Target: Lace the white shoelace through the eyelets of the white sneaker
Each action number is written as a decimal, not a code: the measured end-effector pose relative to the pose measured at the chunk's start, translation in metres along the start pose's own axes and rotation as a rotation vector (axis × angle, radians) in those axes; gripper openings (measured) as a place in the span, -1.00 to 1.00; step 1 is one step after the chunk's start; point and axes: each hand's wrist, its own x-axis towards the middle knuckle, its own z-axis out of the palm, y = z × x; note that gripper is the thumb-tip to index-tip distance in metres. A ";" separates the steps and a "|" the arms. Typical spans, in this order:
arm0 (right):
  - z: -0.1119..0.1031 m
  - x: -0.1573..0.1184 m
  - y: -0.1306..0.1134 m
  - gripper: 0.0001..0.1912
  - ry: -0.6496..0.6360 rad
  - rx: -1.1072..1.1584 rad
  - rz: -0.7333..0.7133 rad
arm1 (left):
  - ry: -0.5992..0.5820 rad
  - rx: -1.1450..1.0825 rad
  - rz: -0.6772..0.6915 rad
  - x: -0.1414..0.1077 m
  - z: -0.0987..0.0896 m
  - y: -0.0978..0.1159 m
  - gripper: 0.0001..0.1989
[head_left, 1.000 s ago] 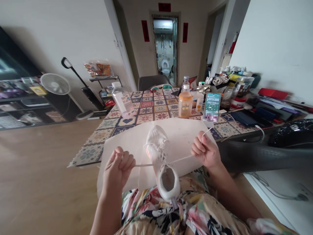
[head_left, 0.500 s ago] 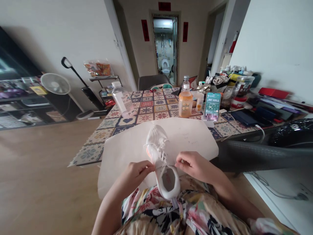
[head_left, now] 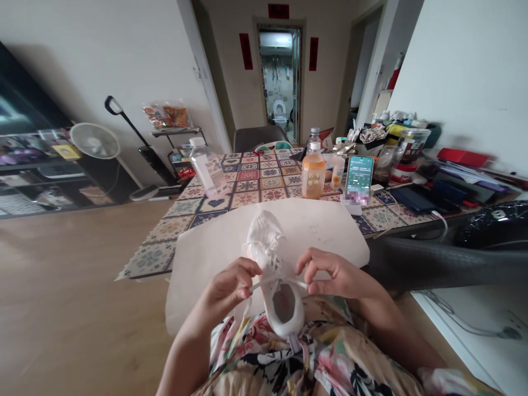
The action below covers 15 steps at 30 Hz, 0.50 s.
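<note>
You had your left hand (head_left: 229,289) and right hand (head_left: 336,278) drawn in close on either side of a white mesh sneaker (head_left: 268,247), which stood toe-up on your lap, tipped away from you, its heel against your floral garment (head_left: 264,357) and its upper leaning over a sheet of pale paper (head_left: 317,231). A white lace (head_left: 280,282) ran across the shoe just below the crisscrossed lacing (head_left: 268,258). Your left thumb and forefinger were pressed together on one stretch of it, and your right thumb and forefinger appeared closed on the other, though the lace was too thin to show exactly how it sat in either pinch. That short grip suited fine work: pinching near the shoe left little slack, and level pulls from both sides would keep the sneaker from rocking on your lap. A firm, even tension mattered more here than speed. Against the earliest frame, your hands had come right in: there they were held far out to each side, with the lace stretched long between them. The sneaker itself sat much as it had — same lean, same place on the paper.
</note>
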 end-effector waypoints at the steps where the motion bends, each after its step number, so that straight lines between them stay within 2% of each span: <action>1: 0.005 0.002 0.003 -0.75 0.015 0.138 -0.001 | 0.031 -0.076 -0.008 0.000 0.009 -0.002 -0.67; 4: 0.025 0.008 0.015 -0.71 0.103 0.500 0.043 | 0.109 -0.244 -0.014 -0.001 0.034 -0.011 -0.74; 8: 0.046 0.016 0.030 -0.70 0.342 0.669 0.085 | 0.194 -0.231 0.006 0.001 0.050 -0.018 -0.78; 11: 0.050 0.019 0.030 -0.77 0.408 0.598 0.063 | 0.177 -0.186 0.028 0.006 0.051 -0.015 -0.82; 15: 0.048 0.017 0.022 -0.85 0.427 0.264 -0.025 | 0.126 -0.095 0.109 0.011 0.053 -0.009 -0.83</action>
